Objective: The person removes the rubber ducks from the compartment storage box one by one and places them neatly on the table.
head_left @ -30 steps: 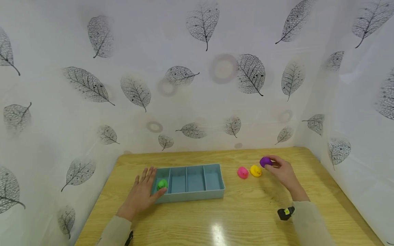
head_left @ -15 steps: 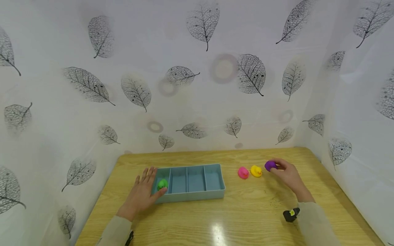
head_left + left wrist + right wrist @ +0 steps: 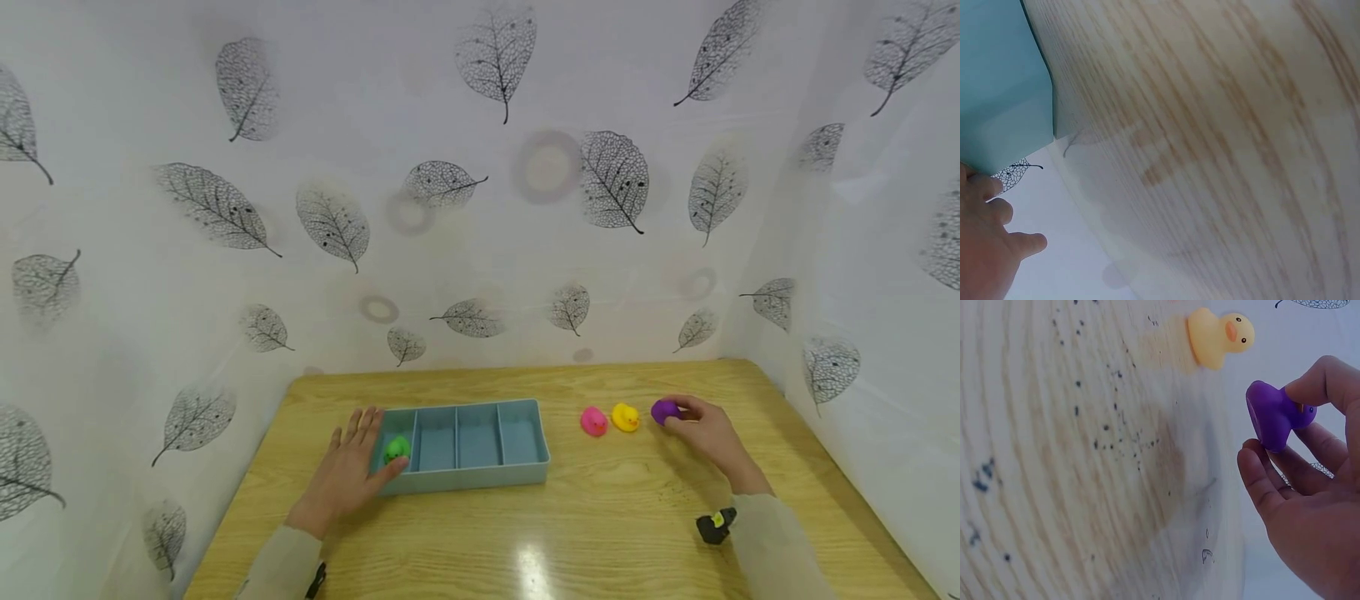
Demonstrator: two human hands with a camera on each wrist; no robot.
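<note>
My right hand [image 3: 708, 432] pinches a purple rubber duck [image 3: 1272, 415] between thumb and fingers. In the right wrist view the duck is tilted, its base turned toward the table, close over the wood. Left of it, a yellow rubber duck [image 3: 626, 417] and a pink rubber duck [image 3: 594, 422] stand side by side on the table. My left hand [image 3: 348, 471] rests with spread, straight fingers on the left end of a blue-grey divided tray [image 3: 480, 478]. A green rubber duck [image 3: 397, 449] sits in the tray's leftmost compartment, beside the left thumb.
The wooden table [image 3: 600, 533] has its far edge against a leaf-print curtain [image 3: 480, 250], which also hangs at both sides. A black wrist camera [image 3: 716, 526] is at the right sleeve. Dark specks mark the wood near the right hand.
My right hand has moved right and a little nearer with the purple duck, away from the yellow one, and lower toward the table. The left hand and tray stay put.
</note>
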